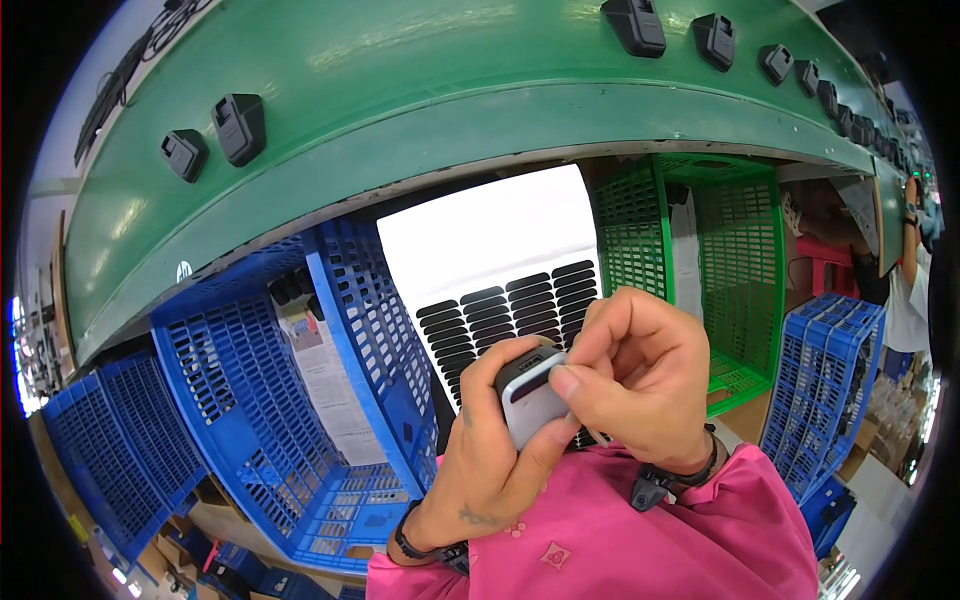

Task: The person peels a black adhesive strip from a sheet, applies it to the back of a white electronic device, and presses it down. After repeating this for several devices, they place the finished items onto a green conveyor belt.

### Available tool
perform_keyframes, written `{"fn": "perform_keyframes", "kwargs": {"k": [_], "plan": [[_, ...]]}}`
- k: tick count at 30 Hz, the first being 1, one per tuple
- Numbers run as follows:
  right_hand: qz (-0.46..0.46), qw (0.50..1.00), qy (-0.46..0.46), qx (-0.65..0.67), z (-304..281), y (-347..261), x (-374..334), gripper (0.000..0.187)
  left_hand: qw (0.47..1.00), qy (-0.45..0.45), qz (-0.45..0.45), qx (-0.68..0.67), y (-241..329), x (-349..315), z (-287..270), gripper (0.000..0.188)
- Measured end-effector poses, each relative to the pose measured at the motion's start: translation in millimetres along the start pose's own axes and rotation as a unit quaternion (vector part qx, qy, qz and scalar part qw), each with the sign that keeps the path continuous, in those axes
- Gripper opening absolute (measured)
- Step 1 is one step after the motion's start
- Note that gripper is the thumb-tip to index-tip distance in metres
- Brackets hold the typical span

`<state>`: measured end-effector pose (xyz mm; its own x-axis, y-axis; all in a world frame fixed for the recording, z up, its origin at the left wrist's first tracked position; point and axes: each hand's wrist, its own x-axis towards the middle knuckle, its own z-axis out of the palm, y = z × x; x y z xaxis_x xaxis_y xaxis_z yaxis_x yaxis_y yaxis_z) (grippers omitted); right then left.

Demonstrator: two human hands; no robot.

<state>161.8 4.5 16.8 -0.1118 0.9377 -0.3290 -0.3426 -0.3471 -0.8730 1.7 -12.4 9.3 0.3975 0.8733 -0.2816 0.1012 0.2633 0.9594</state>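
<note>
My left hand (480, 472) is wrapped round a small rounded device (538, 408) with a silver-grey face, a dark strip across it and black sides. My right hand (652, 385) pinches thumb and forefinger together at the device's upper right corner; whatever lies between those fingertips is hidden or too small to name. Just beyond both hands, a white sheet (490, 228) slopes away from me, carrying rows of black oval stickers (486, 322). The hands cover the lower part of the sheet.
A green bench (440, 75) runs across the far side, with several black cradle-like units (239, 128) along it. A blue crate (245, 430) stands at left, a green crate (738, 270) at right. Stacked blue crates (825, 375) sit farther right. Another person's arm (909, 240) shows at far right.
</note>
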Motion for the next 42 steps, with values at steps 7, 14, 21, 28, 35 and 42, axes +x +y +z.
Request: {"fn": "perform_keyframes", "kwargs": {"k": [7,14,21,28,35,42], "plan": [[-0.017,0.997,0.062,0.052,3,6,1,0.012,0.991,0.007,-0.050,-0.124,-5,-1,-2,0.054],[-0.047,0.986,0.009,-0.161,3,3,4,0.023,0.986,0.048,0.009,-0.157,-6,4,10,0.071],[0.131,0.988,-0.052,-0.063,6,-6,14,0.014,0.979,0.029,-0.041,-0.199,-7,-7,-13,0.079],[0.205,0.970,-0.087,-0.095,44,11,38,0.021,0.971,0.107,0.198,-0.085,-26,-19,-48,0.093],[0.242,0.941,-0.216,-0.094,79,30,52,0.020,0.933,0.262,0.221,-0.110,-62,-37,-109,0.064],[-0.043,0.964,0.126,-0.228,-20,-1,87,0.021,0.846,0.524,-0.090,0.035,-262,-55,-312,0.046]]}}
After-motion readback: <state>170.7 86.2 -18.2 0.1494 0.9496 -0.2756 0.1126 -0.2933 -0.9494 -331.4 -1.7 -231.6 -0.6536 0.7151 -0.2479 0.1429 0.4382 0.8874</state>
